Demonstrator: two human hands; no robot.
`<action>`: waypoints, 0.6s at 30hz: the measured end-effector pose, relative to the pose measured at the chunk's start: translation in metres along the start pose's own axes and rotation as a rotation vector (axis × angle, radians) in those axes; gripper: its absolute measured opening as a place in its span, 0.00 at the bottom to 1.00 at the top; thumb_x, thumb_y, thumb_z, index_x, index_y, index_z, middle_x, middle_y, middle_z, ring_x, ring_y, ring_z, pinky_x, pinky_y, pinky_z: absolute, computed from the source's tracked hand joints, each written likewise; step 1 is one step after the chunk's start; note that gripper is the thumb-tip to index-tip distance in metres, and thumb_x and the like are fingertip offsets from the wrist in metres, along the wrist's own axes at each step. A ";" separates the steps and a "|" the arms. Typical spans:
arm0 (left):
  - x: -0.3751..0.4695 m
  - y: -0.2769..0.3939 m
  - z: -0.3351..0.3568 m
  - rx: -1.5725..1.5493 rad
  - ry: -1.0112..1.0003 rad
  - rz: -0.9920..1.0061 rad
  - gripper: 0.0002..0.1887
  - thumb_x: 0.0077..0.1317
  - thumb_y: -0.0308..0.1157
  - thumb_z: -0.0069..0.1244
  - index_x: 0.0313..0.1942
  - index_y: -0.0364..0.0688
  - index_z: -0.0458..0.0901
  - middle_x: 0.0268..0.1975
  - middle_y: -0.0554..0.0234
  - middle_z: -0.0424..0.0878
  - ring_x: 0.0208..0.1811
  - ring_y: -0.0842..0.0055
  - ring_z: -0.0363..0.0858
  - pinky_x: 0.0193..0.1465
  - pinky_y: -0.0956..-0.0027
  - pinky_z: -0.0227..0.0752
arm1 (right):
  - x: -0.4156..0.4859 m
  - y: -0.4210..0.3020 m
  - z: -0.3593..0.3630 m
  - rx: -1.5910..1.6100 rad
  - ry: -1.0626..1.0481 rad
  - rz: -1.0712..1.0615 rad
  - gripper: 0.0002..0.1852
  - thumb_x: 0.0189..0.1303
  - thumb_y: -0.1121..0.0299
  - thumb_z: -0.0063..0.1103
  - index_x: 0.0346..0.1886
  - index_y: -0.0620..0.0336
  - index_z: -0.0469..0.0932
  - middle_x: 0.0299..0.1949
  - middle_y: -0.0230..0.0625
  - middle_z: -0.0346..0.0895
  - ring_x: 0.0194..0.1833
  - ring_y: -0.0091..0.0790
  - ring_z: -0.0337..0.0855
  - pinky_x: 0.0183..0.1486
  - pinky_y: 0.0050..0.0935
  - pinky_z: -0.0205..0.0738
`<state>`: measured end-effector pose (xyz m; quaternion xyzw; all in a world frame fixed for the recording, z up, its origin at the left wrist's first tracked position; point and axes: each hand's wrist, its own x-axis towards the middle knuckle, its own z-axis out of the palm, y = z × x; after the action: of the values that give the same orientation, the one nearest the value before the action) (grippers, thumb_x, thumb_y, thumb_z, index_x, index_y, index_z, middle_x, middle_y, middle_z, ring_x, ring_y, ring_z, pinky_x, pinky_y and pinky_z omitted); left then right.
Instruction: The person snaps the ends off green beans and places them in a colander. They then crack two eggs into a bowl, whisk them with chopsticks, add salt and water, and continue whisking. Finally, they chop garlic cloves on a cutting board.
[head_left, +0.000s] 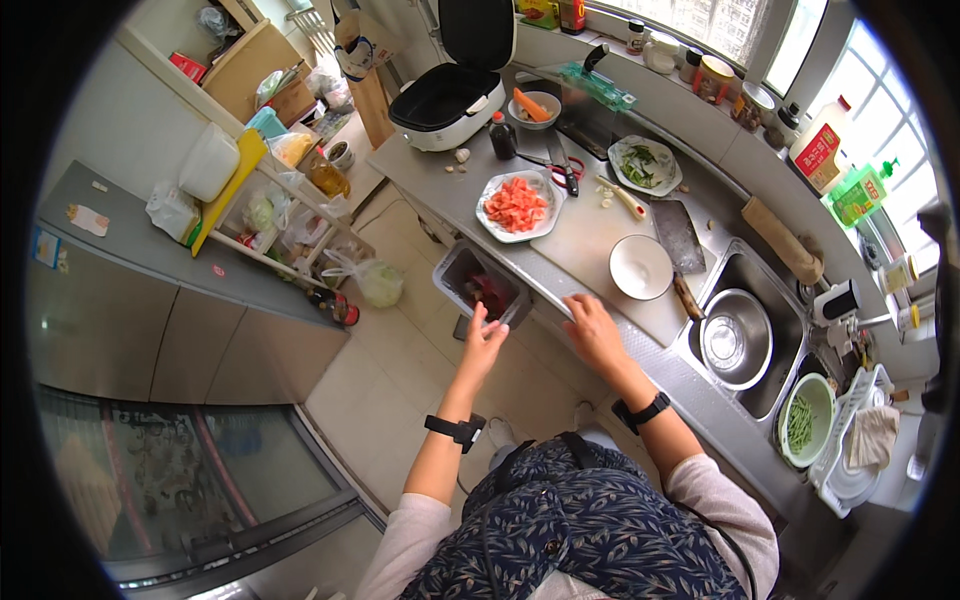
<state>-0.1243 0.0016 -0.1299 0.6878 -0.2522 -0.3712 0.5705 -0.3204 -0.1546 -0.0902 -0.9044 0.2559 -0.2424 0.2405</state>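
My left hand (482, 345) is held over the near side of a grey waste bin (450, 271), its fingers spread and holding nothing. Dark red and brown scraps lie inside the bin. My right hand (596, 334) is at the front edge of the metal counter (442, 169), fingers loosely bent, with nothing visible in it; whether it touches the edge I cannot tell. Just beyond it, a white bowl (640, 267) stands on a white cutting board (574, 244). A cleaver (679, 236) lies beside the bowl, its wooden handle (687, 296) pointing towards the sink.
A plate of diced red pieces (515, 205), scissors (568, 171), a knife (564, 166), a leek stalk (622, 196) and a plate of cut greens (641, 165) are further back. The sink holds a steel basin (735, 339). Green beans (800, 424) fill a colander at right.
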 end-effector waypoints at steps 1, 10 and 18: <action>0.001 0.000 -0.025 0.015 0.002 0.016 0.41 0.68 0.33 0.56 0.75 0.39 0.48 0.74 0.46 0.53 0.66 0.65 0.70 0.62 0.64 0.71 | 0.005 -0.020 0.013 -0.020 -0.022 -0.073 0.24 0.53 0.73 0.64 0.56 0.62 0.74 0.52 0.43 0.74 0.52 0.46 0.75 0.54 0.39 0.72; -0.015 -0.026 -0.378 0.292 0.196 0.218 0.43 0.67 0.31 0.57 0.75 0.38 0.47 0.75 0.47 0.52 0.65 0.63 0.72 0.58 0.64 0.75 | 0.039 -0.152 0.097 -0.179 -0.322 -0.180 0.24 0.54 0.67 0.65 0.56 0.60 0.75 0.50 0.39 0.75 0.53 0.43 0.75 0.54 0.36 0.73; -0.102 -0.063 -0.580 0.757 0.395 0.101 0.44 0.62 0.28 0.59 0.75 0.43 0.51 0.72 0.51 0.59 0.60 0.65 0.75 0.58 0.59 0.73 | 0.049 -0.202 0.124 -0.169 -0.371 -0.193 0.21 0.54 0.66 0.65 0.52 0.59 0.75 0.46 0.42 0.74 0.50 0.44 0.76 0.49 0.39 0.77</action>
<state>0.2728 0.4406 -0.1262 0.8933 -0.2900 -0.0852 0.3326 -0.1439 0.0075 -0.0571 -0.9707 0.1390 -0.0714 0.1827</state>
